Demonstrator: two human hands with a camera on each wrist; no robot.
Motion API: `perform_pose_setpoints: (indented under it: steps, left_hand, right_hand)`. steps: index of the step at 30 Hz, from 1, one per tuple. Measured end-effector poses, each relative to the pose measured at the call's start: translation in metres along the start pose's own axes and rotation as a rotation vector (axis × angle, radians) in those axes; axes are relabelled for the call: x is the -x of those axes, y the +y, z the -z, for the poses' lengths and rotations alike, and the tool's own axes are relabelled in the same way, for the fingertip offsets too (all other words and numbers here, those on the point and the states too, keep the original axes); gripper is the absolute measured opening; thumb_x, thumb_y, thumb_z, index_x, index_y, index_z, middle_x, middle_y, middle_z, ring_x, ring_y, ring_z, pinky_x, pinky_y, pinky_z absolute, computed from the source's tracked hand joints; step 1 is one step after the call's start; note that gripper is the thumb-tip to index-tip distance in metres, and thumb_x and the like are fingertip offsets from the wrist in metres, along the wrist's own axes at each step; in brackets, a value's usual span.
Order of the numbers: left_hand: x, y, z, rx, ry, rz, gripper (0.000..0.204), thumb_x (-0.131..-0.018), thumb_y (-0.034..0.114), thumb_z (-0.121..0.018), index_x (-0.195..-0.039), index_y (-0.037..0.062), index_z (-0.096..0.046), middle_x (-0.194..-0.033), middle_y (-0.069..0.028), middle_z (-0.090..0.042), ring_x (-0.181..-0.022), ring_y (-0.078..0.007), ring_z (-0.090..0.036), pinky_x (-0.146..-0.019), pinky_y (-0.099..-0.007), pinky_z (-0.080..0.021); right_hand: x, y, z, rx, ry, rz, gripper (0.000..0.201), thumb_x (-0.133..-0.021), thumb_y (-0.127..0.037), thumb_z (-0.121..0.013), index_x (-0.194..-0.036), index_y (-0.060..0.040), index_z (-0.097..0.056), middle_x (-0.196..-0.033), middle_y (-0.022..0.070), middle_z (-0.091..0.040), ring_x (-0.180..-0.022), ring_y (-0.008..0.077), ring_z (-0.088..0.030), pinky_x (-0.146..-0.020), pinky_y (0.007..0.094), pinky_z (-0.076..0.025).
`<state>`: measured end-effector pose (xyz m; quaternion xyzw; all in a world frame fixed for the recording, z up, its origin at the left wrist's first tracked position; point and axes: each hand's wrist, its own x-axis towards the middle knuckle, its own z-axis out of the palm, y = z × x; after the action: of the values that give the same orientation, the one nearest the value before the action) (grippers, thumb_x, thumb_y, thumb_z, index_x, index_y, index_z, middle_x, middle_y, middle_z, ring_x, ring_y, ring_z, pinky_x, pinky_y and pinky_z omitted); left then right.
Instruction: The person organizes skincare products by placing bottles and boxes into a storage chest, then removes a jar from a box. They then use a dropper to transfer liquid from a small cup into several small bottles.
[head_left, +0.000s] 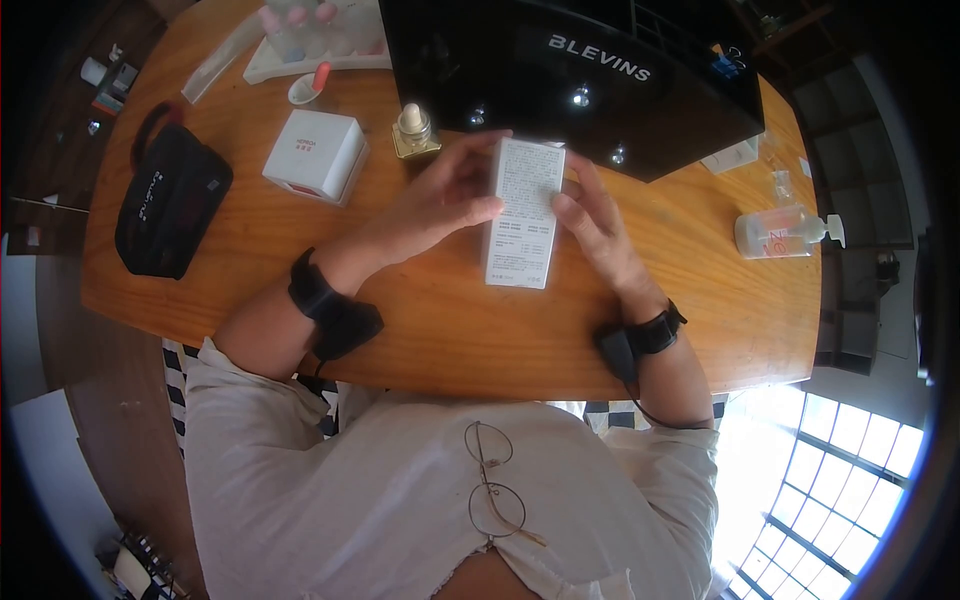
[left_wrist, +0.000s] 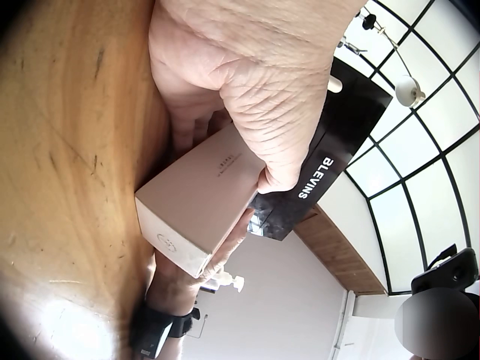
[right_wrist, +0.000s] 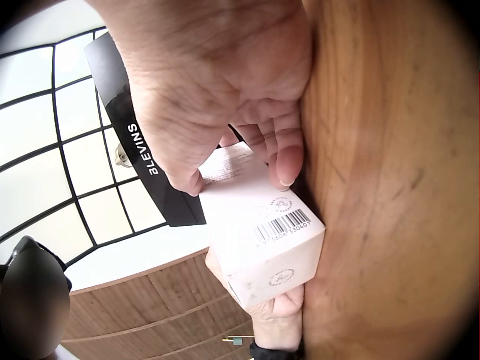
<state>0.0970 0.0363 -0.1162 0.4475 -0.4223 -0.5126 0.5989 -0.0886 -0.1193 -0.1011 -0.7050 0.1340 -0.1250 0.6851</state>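
Note:
Both hands hold a tall pale carton point(head_left: 522, 245) over the table's middle, its face with small printed text turned up. My left hand point(head_left: 425, 205) grips the carton's left side, the thumb at the edge of the printed face and the fingers down beside it. On the opposite side my right hand point(head_left: 600, 225) grips it with thumb and fingers. In the right wrist view, a barcode point(right_wrist: 285, 225) shows on one side of the carton, and a round mark point(right_wrist: 281, 278) on its end. The left wrist view shows a plain side point(left_wrist: 199, 191) with little lettering.
A black BLEVINS case point(head_left: 560, 90) stands just beyond the hands. To the left are a dropper bottle point(head_left: 414, 130), a white box point(head_left: 316, 155), a small white cup point(head_left: 305, 92), a bottle tray point(head_left: 325, 65) and a black pouch point(head_left: 172, 205). A pump bottle point(head_left: 780, 233) stands right on the wooden table point(head_left: 450, 330).

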Motion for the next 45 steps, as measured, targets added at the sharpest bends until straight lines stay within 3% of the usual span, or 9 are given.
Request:
perform_pose_setpoints:
  steps: [9, 24, 35, 45]
  left_hand:
    - [-0.0011, -0.0005, 0.0005, -0.042, -0.017, -0.025, 0.079, -0.093, 0.028, -0.067, -0.154, 0.0094, -0.021, -0.146, -0.0154, -0.041, -0.138, -0.0272, -0.043, -0.113, -0.0421, -0.038]
    - [0.0, -0.0013, 0.0021, -0.078, -0.016, -0.004, 0.077, -0.095, 0.035, -0.063, -0.155, 0.0097, -0.022, -0.146, -0.0151, -0.041, -0.138, -0.0264, -0.041, -0.112, -0.043, -0.039]
    - [0.0001, -0.0019, 0.0023, -0.077, -0.008, 0.008, 0.08, -0.093, 0.037, -0.065, -0.155, 0.0108, -0.023, -0.145, -0.0149, -0.043, -0.138, -0.0263, -0.041, -0.112, -0.042, -0.039]
    - [-0.0004, -0.002, 0.0019, -0.094, -0.008, -0.005, 0.082, -0.092, 0.039, -0.066, -0.155, 0.0098, -0.022, -0.145, -0.0157, -0.042, -0.139, -0.0271, -0.041, -0.113, -0.0429, -0.037]
  right_hand:
    - [0.0006, 0.0003, -0.0012, -0.008, 0.007, -0.002, 0.069, -0.101, -0.038, -0.058, -0.152, -0.0041, -0.026, -0.097, 0.0116, -0.066, -0.077, 0.0116, -0.063, -0.066, 0.0243, -0.052]
    - [0.0009, -0.0029, -0.003, 0.08, 0.005, 0.053, 0.066, -0.103, -0.032, -0.054, -0.157, -0.016, -0.019, -0.089, 0.0066, -0.066, -0.072, 0.0089, -0.058, -0.064, 0.0241, -0.05]
    - [0.0011, 0.0011, -0.0026, 0.089, -0.004, 0.107, 0.064, -0.105, -0.029, -0.052, -0.157, -0.0149, -0.018, -0.088, 0.0063, -0.066, -0.071, 0.0072, -0.057, -0.064, 0.0221, -0.048]
    - [0.0005, 0.0031, -0.0025, 0.088, 0.0, 0.128, 0.059, -0.104, -0.032, -0.053, -0.153, -0.0153, -0.024, -0.093, 0.0078, -0.068, -0.08, 0.0081, -0.064, -0.065, 0.0217, -0.053]
